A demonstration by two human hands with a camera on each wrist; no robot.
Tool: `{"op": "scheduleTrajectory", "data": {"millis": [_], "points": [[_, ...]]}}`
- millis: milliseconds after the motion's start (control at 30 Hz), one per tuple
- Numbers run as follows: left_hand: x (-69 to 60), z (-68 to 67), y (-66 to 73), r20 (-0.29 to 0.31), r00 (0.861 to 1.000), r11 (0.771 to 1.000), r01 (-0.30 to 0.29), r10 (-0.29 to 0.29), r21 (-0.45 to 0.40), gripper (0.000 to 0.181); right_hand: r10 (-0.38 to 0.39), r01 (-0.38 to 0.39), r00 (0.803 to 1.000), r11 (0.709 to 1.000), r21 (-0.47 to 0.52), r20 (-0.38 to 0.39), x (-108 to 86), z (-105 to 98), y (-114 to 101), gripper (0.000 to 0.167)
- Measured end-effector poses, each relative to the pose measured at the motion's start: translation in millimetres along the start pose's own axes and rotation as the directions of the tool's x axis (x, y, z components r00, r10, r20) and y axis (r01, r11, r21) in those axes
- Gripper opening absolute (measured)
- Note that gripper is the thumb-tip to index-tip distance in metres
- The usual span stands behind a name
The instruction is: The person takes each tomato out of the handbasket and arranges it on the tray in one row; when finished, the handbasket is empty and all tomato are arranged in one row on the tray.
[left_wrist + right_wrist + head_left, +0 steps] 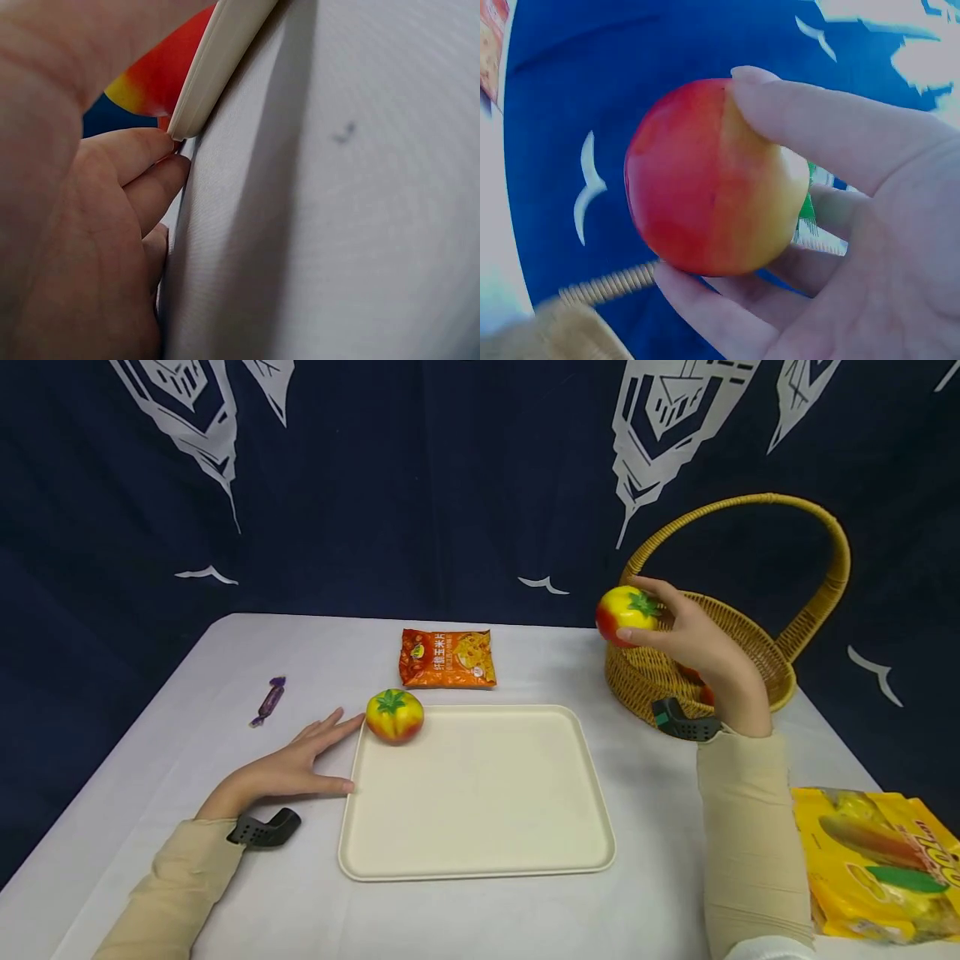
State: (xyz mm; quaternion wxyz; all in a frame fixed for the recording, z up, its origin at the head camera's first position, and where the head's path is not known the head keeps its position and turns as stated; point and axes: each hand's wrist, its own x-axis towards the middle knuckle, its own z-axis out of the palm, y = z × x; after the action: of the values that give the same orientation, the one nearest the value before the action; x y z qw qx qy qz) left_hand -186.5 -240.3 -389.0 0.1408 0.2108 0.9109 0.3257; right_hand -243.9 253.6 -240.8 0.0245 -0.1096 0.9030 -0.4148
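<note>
In the head view my right hand (693, 631) holds a yellow-and-red toy tomato (626, 610) with a green leafy top, raised at the basket's left rim. The right wrist view shows thumb and fingers curled round this toy tomato (697, 180). My left hand (292, 768) lies at the left edge of the cream tray (480, 868), fingers spread, fingertips at its rim. A second toy tomato (394, 717) sits in the tray's far left corner, close to the left index fingertip. The left wrist view shows fingertips touching the tray rim (199, 82).
The wicker basket (630, 685) with a tall handle stands at the back right, with reddish things partly hidden inside. An orange snack packet (448, 658) lies behind the tray. A purple-wrapped candy (268, 702) is at left, a yellow mango-print bag (877, 868) at right.
</note>
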Motion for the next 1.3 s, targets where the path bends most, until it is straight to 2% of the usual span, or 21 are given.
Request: {"op": "scheduleTrajectory", "data": {"millis": [100, 200, 300, 400, 500, 633, 833, 1100, 1200, 1300], "points": [[-0.1, -0.7, 1.3, 0.004, 1.000, 1.000, 0.008, -0.007, -0.003, 0.095, -0.079, 0.078, 0.996, 0.997, 0.013, 0.038, 2.9, 23, -9, 0.075], [-1.0, -1.8, 1.6, 0.006, 1.000, 1.000, 0.011, -0.011, -0.004, 0.095, -0.192, 0.185, 0.973, 0.981, 0.061, 0.125, 10.7, 57, -14, 0.073], [-1.3, -2.7, -0.6, 0.002, 1.000, 1.000, 0.002, -0.002, -0.005, 0.095, -0.313, 0.295, 0.925, 0.949, 0.109, 0.217, 19.9, 98, -15, 0.072], [-0.4, -2.5, -3.2, -0.004, 1.000, 1.000, -0.004, 0.004, -0.006, 0.095, -0.366, 0.357, 0.878, 0.930, 0.089, 0.307, 25.6, 135, -15, 0.072], [1.4, -1.5, -4.6, -0.006, 1.000, 1.000, -0.005, 0.005, -0.004, 0.095, -0.396, 0.405, 0.837, 0.912, 0.060, 0.378, 29.6, 157, -15, 0.071], [3.1, -1.1, -4.4, -0.003, 1.000, 1.000, -0.018, 0.018, -0.001, 0.095, -0.416, 0.446, 0.803, 0.895, 0.033, 0.427, 34.4, 170, -16, 0.069], [3.2, -2.6, -3.6, -0.004, 0.999, 0.999, -0.050, 0.050, -0.003, 0.094, -0.430, 0.478, 0.773, 0.878, 0.016, 0.466, 40.3, 177, -17, 0.070], [0.9, -2.7, -1.8, 0.000, 1.000, 1.000, -0.027, 0.027, -0.001, 0.094, -0.430, 0.475, 0.734, 0.878, 0.054, 0.526, 40.8, 178, -18, 0.072], [0.5, -2.0, -1.4, 0.000, 1.000, 1.000, -0.027, 0.027, -0.003, 0.095, -0.430, 0.476, 0.729, 0.877, 0.056, 0.532, 41.7, 179, -17, 0.071], [0.4, -1.1, -1.1, 0.003, 1.000, 1.000, -0.022, 0.022, -0.003, 0.095, -0.419, 0.461, 0.734, 0.885, 0.061, 0.534, 41.9, 179, -16, 0.071]]}}
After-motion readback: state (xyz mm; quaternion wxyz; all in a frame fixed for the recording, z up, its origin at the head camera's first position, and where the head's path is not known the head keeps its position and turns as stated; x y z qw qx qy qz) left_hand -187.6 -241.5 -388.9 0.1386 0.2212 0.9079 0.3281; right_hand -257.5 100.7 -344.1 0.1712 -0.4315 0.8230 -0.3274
